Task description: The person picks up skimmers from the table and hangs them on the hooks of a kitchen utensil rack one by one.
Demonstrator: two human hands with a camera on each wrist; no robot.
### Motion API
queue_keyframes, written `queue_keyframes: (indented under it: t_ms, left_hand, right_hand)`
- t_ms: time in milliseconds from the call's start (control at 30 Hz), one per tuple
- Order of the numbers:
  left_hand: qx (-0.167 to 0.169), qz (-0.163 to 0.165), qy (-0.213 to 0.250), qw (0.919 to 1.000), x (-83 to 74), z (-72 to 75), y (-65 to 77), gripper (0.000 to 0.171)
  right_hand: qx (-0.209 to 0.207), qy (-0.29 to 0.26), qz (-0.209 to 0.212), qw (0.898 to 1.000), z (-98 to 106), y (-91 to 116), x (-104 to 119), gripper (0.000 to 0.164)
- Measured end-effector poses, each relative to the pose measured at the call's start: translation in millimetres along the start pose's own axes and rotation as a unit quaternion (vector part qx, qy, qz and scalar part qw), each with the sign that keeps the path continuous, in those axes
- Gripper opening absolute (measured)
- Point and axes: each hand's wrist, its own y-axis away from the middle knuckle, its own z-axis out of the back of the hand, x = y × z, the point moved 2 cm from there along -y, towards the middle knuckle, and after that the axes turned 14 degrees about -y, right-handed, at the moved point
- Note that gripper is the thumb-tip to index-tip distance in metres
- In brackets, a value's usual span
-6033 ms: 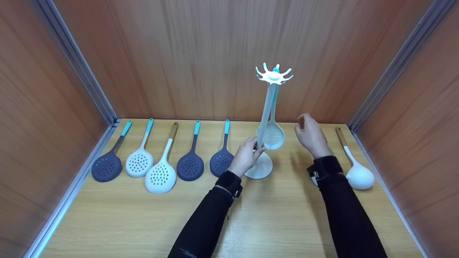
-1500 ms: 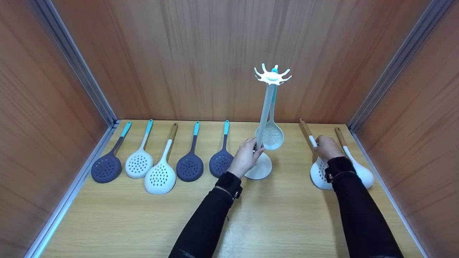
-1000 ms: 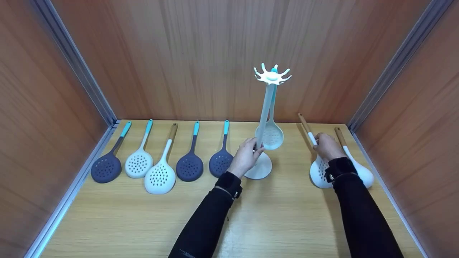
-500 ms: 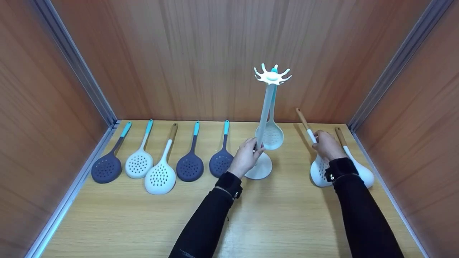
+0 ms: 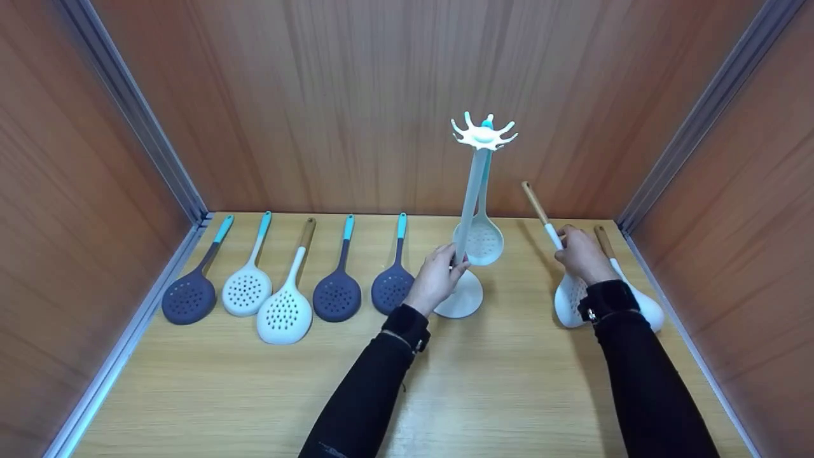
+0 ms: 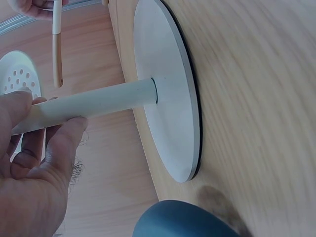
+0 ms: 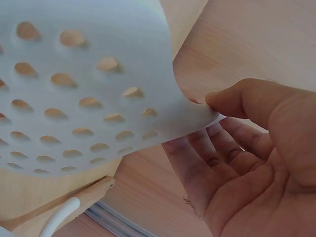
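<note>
My left hand (image 5: 439,277) grips the white pole (image 6: 106,101) of a utensil stand. Its round base (image 5: 463,298) rests on the table, and a crown of curved hooks (image 5: 484,135) tops it. A white skimmer (image 5: 482,242) with a turquoise handle end hangs from the hooks behind the pole. To the right, my right hand (image 5: 584,254) pinches another white skimmer (image 7: 89,94) at the neck, thumb on one side and fingers on the other. This skimmer's wooden handle (image 5: 537,202) tilts up toward the back wall; part of its head is hidden by the hand and wrist.
Beside the right wrist lies a white ladle (image 5: 643,312) with a wooden handle, partly covered. Several skimmers, among them a dark one (image 5: 337,294) and a white one (image 5: 285,315), lie in a row on the left. Wooden walls (image 5: 356,114) enclose the table's back and sides.
My right hand has gone from beside the stand to the wooden-handled skimmer and taken hold of it. Its handle end has risen steadily, and the head has shifted slightly back. The left hand stays put.
</note>
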Motion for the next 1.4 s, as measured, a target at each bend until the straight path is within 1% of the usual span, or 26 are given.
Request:
queue_keyframes:
  t_ms: [100,200,633,867,1000,1100,1200,1400]
  left_hand:
    - [-0.008,-0.013,-0.002,0.9999,-0.9,0.5,1.4,0.012]
    - [-0.01,-0.016,0.0,0.9998,-1.0,0.4,1.7,0.012]
    - [-0.012,-0.009,-0.002,0.9999,0.1,-1.0,0.2,0.011]
    - [-0.012,-0.01,0.001,0.9999,1.0,-1.6,-0.4,0.011]
    - [-0.016,-0.024,0.0,0.9996,1.4,-1.5,-0.3,0.011]
    - [-0.017,-0.031,-0.003,0.9994,1.7,-1.4,-0.2,0.011]
    - [-0.014,-0.027,-0.001,0.9995,2.2,-1.2,-0.6,0.011]
    - [-0.011,-0.02,-0.002,0.9997,2.8,-1.4,-1.5,0.011]
  right_hand:
    - [-0.01,0.005,0.017,1.0,2,2,2,0.051]
    - [-0.015,0.001,0.019,1.0,3,3,3,0.051]
    - [-0.054,-0.02,0.055,0.997,4,10,8,0.053]
    - [-0.07,-0.029,0.054,0.996,4,14,10,0.054]
    - [-0.074,-0.027,0.069,0.994,4,15,12,0.055]
    - [-0.074,-0.021,0.072,0.994,5,16,13,0.055]
    - [-0.076,-0.019,0.065,0.995,5,17,16,0.054]
    - [-0.09,-0.015,0.069,0.993,6,21,21,0.052]
